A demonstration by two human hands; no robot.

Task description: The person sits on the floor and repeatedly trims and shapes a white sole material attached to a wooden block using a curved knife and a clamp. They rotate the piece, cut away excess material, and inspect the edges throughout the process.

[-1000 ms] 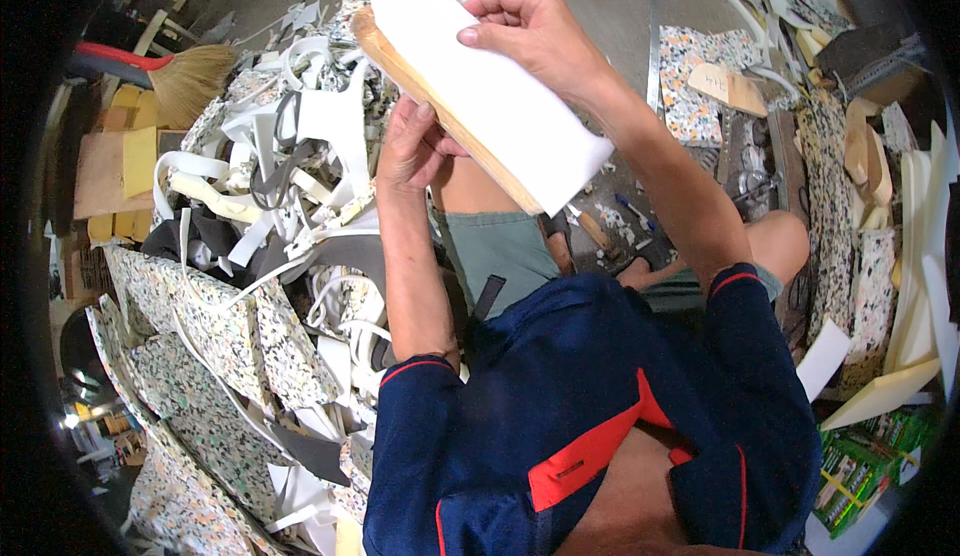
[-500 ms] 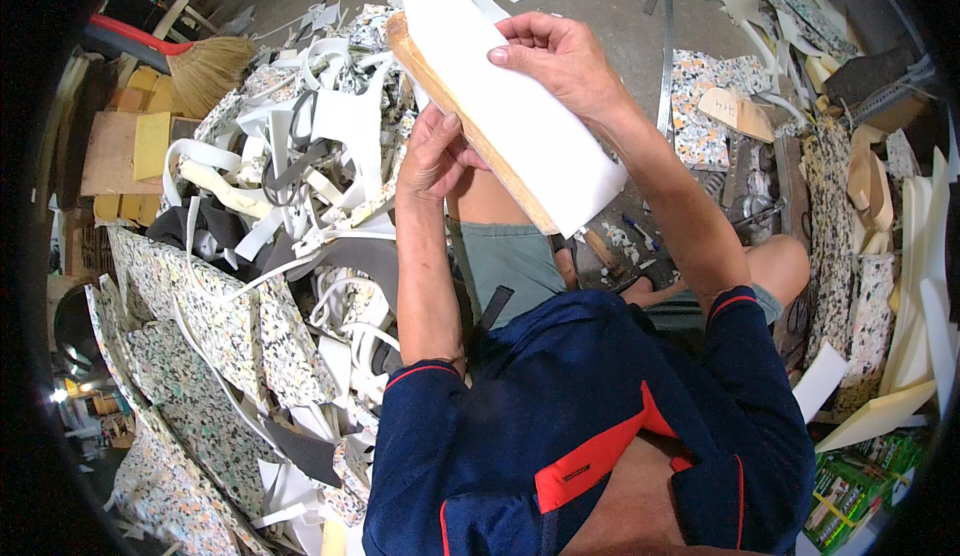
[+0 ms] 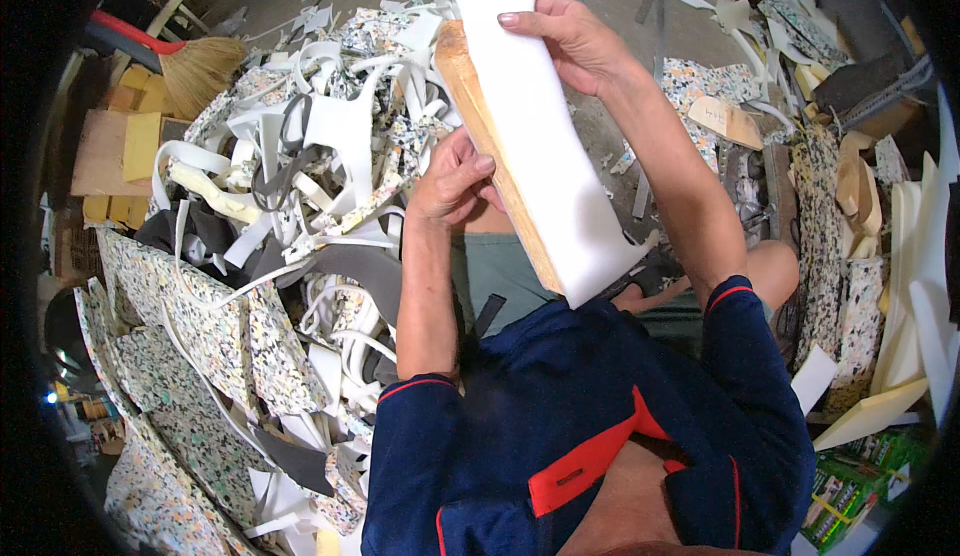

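In front of me I hold a long wooden board [image 3: 494, 156] with a white foam sheet [image 3: 527, 113] lying along it, its upper part curving past the board's top end. My left hand [image 3: 449, 180] is closed on the board's left edge, thumb pressed on the wood and fingers partly hidden behind it. My right hand [image 3: 580, 46] grips the foam near the top from its right side, thumb on the white face and fingers mostly behind. The lower end of the piece is over my lap.
Heaped white foam strips [image 3: 330, 116] and speckled foam slabs [image 3: 200, 316] crowd my left. A straw broom [image 3: 200, 76] lies at upper left. A shaped wooden piece [image 3: 725, 122], more foam sheets [image 3: 900, 266] and green packages [image 3: 855, 486] are on my right.
The board and foam have moved right and down and turned more upright, with both hands. My right thumb now lies higher on the foam, near its top part.
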